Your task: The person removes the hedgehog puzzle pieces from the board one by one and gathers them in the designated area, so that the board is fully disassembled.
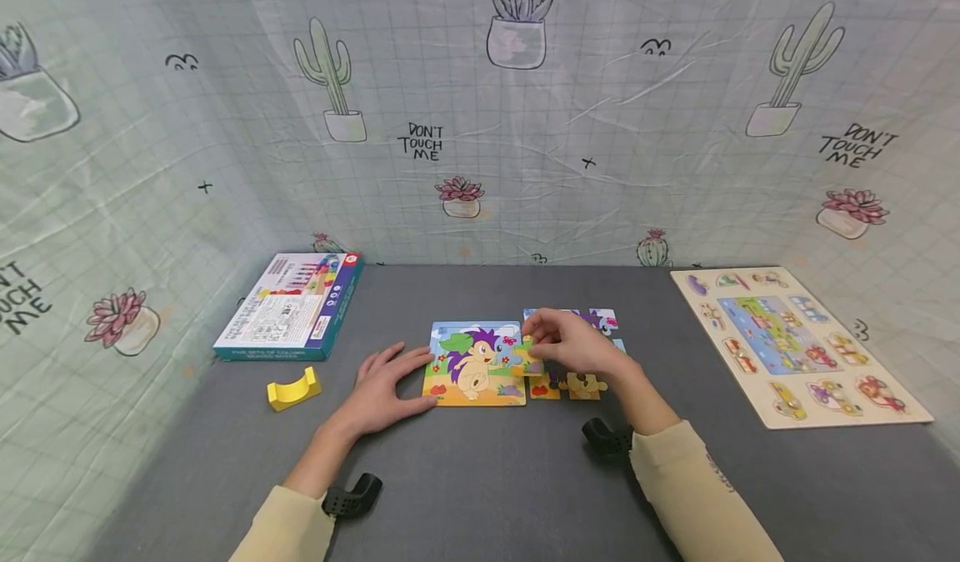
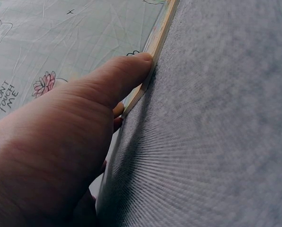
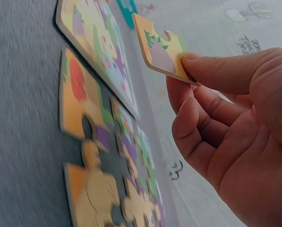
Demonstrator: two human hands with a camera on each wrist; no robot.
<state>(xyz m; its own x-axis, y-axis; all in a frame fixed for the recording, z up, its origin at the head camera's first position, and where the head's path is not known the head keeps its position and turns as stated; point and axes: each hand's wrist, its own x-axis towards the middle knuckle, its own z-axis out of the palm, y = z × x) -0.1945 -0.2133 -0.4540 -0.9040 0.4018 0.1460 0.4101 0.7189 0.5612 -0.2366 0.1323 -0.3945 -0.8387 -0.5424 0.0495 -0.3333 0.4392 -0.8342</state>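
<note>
A jigsaw puzzle piece [image 3: 159, 51] with a purple and green plant on it is pinched between the thumb and finger of my right hand [image 1: 566, 341], raised off the table. My left hand [image 1: 390, 385] rests beside a hedgehog picture board [image 1: 476, 366], its thumb and fingers touching the board's left edge. In the left wrist view the thumb [image 2: 119, 78] lies against that wooden edge. Right of the board lie several puzzle pieces [image 3: 96, 189], some joined, with gaps between them. My right hand hides part of these pieces in the head view.
At the left stands a flat game box [image 1: 288, 308], with a yellow arched block [image 1: 294, 390] in front of it. A wooden vehicle puzzle board [image 1: 757, 383] lies at the right. A printed cloth [image 1: 525, 153] rises behind the grey table [image 1: 480, 487].
</note>
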